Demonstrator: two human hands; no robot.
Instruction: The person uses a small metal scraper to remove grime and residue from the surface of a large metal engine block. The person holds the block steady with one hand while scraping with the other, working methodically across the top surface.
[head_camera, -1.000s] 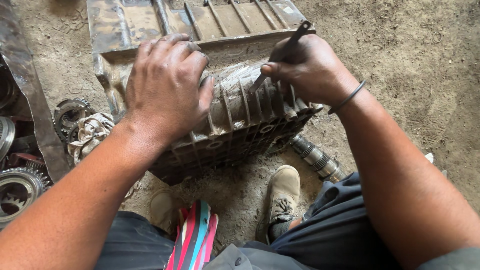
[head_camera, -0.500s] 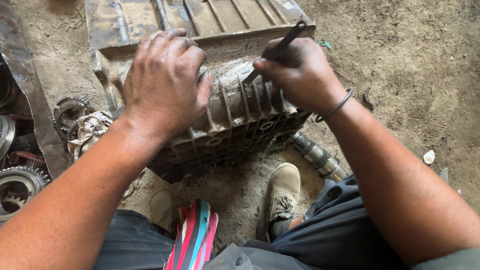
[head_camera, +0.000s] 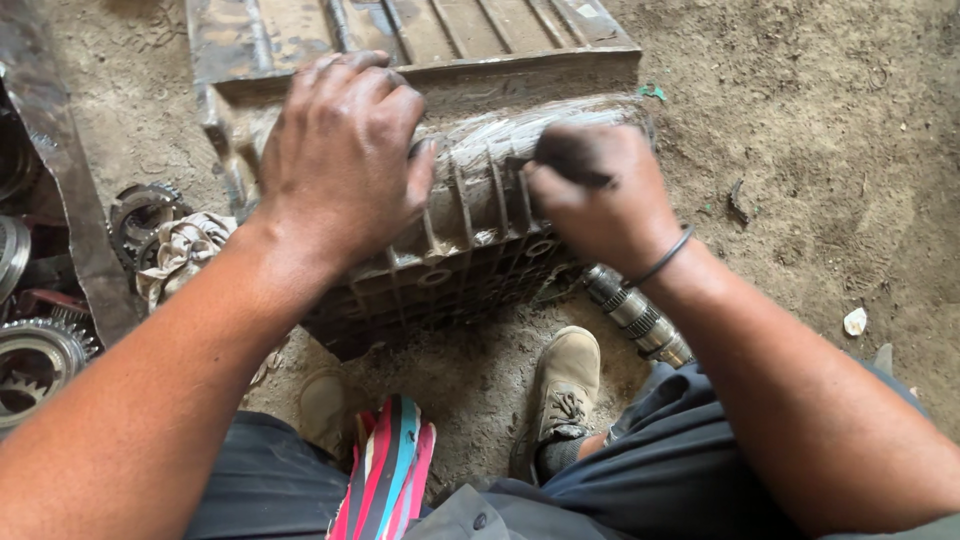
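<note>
Centrally: ribbed cast-metal housing (head_camera: 470, 235), grey, grimy, with raised fins along its top and bolt holes along the near flange. It sits on the dirt floor (head_camera: 820, 130), its far side against a flat rusty metal plate (head_camera: 420, 30) with long ridges.

Left hand (head_camera: 340, 165): laid palm-down over the left upper part of the housing, fingers spread and curled over the far edge, pressing on it; it grips nothing else.

Right hand (head_camera: 600, 195): closed in a fist over the right upper part of the housing, knuckles blackened with grease. A dark tool seems to be enclosed in the fist, but it is too hidden to name. A thin dark band circles the wrist.

Just beside the housing, at its lower right corner: splined steel shaft (head_camera: 635, 315), lying on the ground and running under the right forearm.

Below the housing: tan work shoe (head_camera: 560, 390) planted on the dirt; dark grey trouser legs to either side; a folded striped cloth (head_camera: 385, 480) in pink, teal and black between the knees.

Left of the housing: crumpled dirty rag (head_camera: 185, 250), with a dark gear (head_camera: 135, 210) behind it. Farther left, well apart: toothed steel gear (head_camera: 35, 360) at the frame edge, beside a long tarnished metal strip (head_camera: 60, 180).

Right, well apart: small pale stone (head_camera: 855, 321) on the dirt.
</note>
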